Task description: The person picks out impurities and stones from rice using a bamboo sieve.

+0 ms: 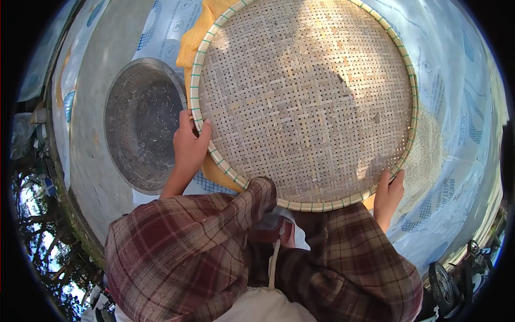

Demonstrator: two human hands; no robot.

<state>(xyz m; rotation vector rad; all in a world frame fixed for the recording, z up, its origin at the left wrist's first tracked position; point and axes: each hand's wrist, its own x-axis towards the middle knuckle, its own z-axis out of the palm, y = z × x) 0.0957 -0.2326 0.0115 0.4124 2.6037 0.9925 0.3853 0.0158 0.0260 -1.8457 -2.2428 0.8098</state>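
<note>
A large round woven bamboo sieve [300, 112] with a pale rim bound in green fills the middle of the head view. My left hand [192, 140] grips its rim on the left side, thumb on top and fingers partly hidden. At the lower right, my right hand [388, 194] is closed round the rim, with its fingers partly under the edge. A few pale grains or light spots show on the weave near the right rim. Small dark bits lie on the mesh. Sunlight and shadow fall across the upper part.
Left of the sieve stands a dark metal basin [113, 126] with scattered pale grains inside. A heap of pale grain [429, 161] lies on printed plastic sheeting [456, 70] at the right. Orange cloth [194, 40] shows under the sieve. A motorbike wheel [441, 287] is at the lower right.
</note>
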